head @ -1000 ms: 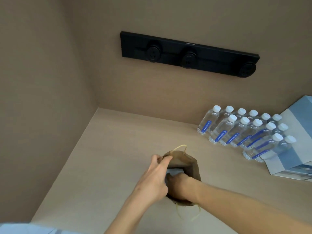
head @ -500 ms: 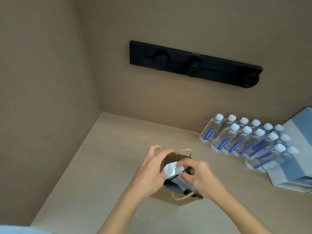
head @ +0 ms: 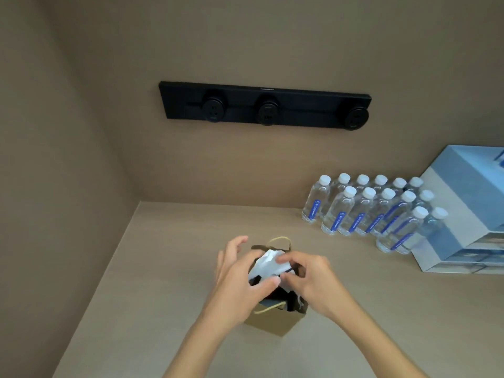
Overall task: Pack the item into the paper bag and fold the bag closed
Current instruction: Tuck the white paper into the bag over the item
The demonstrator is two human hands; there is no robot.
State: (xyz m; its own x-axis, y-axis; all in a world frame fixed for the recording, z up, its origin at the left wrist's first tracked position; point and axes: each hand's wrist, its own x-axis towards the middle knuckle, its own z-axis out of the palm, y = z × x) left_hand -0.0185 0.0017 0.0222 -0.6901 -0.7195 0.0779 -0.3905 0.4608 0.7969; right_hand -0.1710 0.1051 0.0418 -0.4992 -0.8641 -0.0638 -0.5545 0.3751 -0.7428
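Note:
A small brown paper bag [head: 275, 323] with pale cord handles stands upright on the beige table, its mouth open. A white crumpled packet with dark parts [head: 268, 264] sticks up out of the mouth. My left hand [head: 240, 279] is at the bag's left side, its thumb pressed on the white packet, its fingers spread above the rim. My right hand [head: 311, 279] comes in from the right and pinches the packet's top between thumb and forefinger. The bag's inside is mostly hidden by both hands.
Several clear water bottles [head: 362, 211] with white caps and blue labels stand at the back right. Stacked blue and white boxes [head: 463, 214] sit at the far right. A black socket strip [head: 266, 106] is on the rear wall. A side wall closes the left.
My right hand has come up out of the bag and now grips the white packet at the mouth. My left hand has shifted from the rim onto the packet. The view has tilted slightly.

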